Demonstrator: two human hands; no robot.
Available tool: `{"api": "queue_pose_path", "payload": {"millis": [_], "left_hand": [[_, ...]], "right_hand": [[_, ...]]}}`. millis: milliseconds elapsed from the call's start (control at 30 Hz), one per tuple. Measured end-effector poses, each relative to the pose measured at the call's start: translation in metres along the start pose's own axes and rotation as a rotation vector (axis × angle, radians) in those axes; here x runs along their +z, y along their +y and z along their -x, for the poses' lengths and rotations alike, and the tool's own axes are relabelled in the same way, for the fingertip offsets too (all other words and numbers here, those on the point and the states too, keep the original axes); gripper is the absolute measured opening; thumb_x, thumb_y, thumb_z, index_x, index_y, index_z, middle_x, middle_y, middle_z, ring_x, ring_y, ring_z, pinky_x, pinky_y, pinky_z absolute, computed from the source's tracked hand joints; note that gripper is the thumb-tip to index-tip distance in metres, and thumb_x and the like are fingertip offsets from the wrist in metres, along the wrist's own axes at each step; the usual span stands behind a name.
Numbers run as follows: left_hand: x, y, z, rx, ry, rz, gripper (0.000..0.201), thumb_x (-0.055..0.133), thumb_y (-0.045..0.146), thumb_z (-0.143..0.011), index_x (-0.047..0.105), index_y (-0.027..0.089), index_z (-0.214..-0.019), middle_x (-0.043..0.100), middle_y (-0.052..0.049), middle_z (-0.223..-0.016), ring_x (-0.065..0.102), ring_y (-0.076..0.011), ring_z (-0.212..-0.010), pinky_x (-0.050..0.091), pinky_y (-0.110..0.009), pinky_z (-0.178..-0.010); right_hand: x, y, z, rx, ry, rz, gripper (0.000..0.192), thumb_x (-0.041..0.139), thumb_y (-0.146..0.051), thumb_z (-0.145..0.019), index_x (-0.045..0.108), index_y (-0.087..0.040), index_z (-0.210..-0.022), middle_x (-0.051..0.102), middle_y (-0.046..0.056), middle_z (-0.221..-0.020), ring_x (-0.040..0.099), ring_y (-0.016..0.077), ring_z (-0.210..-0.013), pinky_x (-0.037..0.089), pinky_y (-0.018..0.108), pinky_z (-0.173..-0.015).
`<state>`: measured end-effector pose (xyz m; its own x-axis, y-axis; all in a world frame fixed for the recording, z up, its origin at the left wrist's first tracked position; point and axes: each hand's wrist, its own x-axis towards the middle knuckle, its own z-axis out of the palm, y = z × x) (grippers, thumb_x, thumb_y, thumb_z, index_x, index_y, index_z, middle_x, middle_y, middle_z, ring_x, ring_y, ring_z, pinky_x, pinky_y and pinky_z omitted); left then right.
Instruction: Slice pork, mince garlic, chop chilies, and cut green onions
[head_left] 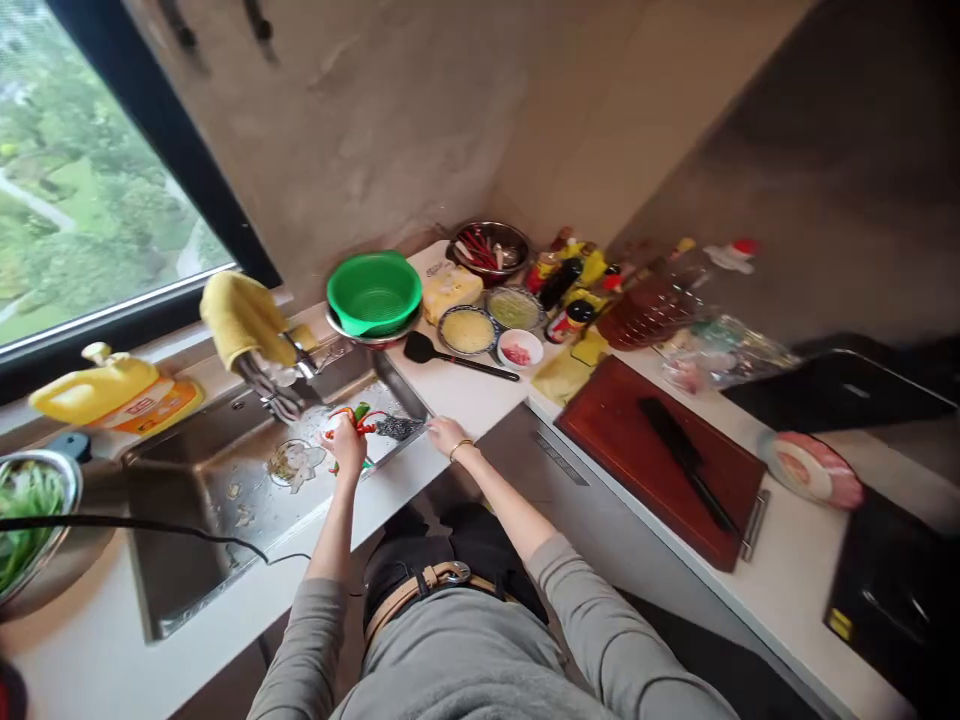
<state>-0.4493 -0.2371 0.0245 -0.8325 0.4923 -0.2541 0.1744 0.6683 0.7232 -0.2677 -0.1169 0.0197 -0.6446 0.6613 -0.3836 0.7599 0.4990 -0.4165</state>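
Fingers of your left hand (346, 441) are curled tight around a bunch of red and green chili peppers (358, 419), held over the steel sink (187, 560), below the faucet (274, 385). Judgement: holding them above the basin lets water and scraps fall inside rather than on the counter.

Your right hand (446, 434) rests on the sink's right rim, just beside a dark scouring pad (397, 427). Whether those fingers are apart or together, the view does not show; they grip nothing visible. Judgement: the hand braces you at the edge.

Sink floor: vegetable scraps around the drain strainer (294, 462). A yellow cloth (238, 318) is draped over the faucet.

Surface: white L-shaped counter (480, 395). Far of the sink sits a green colander (373, 291) in a steel bowl, then a black spatula (450, 356), small bowls of prepared ingredients, and a cluster of sauce bottles in the corner. To the right lies a red cutting board (664, 460) with a black cleaver (686, 460) flat on it. At far left, a yellow detergent bottle (112, 392) on the sill and a steel bowl of greens (30, 515).

Room: bare grey plaster wall, window at left onto trees, daylight.
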Motion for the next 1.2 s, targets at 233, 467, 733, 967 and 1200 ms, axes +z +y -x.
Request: {"api": "queue_pose_path", "payload": {"millis": [233,467,733,967,1200], "left_hand": [[0.12,0.162,0.092,0.67,-0.215,-0.126,0.027,0.05,0.002,-0.069,0.05,0.019,-0.09,0.061,-0.008,-0.083,0.055,-0.0301,-0.104,0.008,-0.053,-0.107],[0.307,0.291,0.241,0.713,-0.578,0.07,0.023,0.048,0.002,-0.074,0.058,0.014,-0.091,0.063,-0.01,-0.084,0.051,-0.0277,-0.112,0.011,-0.047,-0.11],[0.407,0.311,0.307,1.066,-0.549,-0.862,0.038,0.028,0.008,-0.088,0.056,0.009,-0.114,0.065,-0.018,-0.103,0.056,-0.0259,-0.104,0.012,-0.05,-0.108],[0.435,0.308,0.321,1.207,-0.623,-0.874,0.029,0.049,0.025,-0.086,0.056,0.011,-0.11,0.063,-0.016,-0.108,0.054,-0.0285,-0.105,0.017,-0.052,-0.107],[0.455,0.314,0.319,1.372,-0.784,-0.742,0.035,0.058,0.039,-0.082,0.059,0.018,-0.11,0.064,-0.011,-0.108,0.054,-0.0261,-0.107,0.01,-0.052,-0.111]], "right_hand": [[-0.074,0.205,0.136,0.783,0.488,-0.041,0.037,0.046,-0.015,-0.08,0.053,-0.014,-0.116,0.054,0.018,-0.116,0.049,0.028,-0.11,0.039,0.038,-0.087],[-0.097,0.375,0.254,1.221,0.51,-0.021,0.038,0.057,-0.014,-0.073,0.053,-0.011,-0.111,0.051,0.023,-0.114,0.045,0.0336,-0.11,0.037,0.045,-0.082],[-0.124,0.457,0.262,0.997,0.262,-0.114,0.039,0.062,-0.024,-0.072,0.054,-0.014,-0.109,0.062,0.015,-0.107,0.058,0.0269,-0.103,0.042,0.033,-0.079],[-0.127,0.486,0.296,0.827,0.409,-0.278,0.024,0.051,-0.039,-0.081,0.057,-0.017,-0.09,0.067,0.009,-0.077,0.063,0.0213,-0.071,0.04,0.028,-0.062],[-0.102,0.475,0.339,0.813,0.755,-0.589,0.047,0.042,-0.067,-0.075,0.041,-0.023,-0.059,0.05,-0.001,-0.051,0.046,0.0138,-0.05,0.036,0.026,-0.052]]}}
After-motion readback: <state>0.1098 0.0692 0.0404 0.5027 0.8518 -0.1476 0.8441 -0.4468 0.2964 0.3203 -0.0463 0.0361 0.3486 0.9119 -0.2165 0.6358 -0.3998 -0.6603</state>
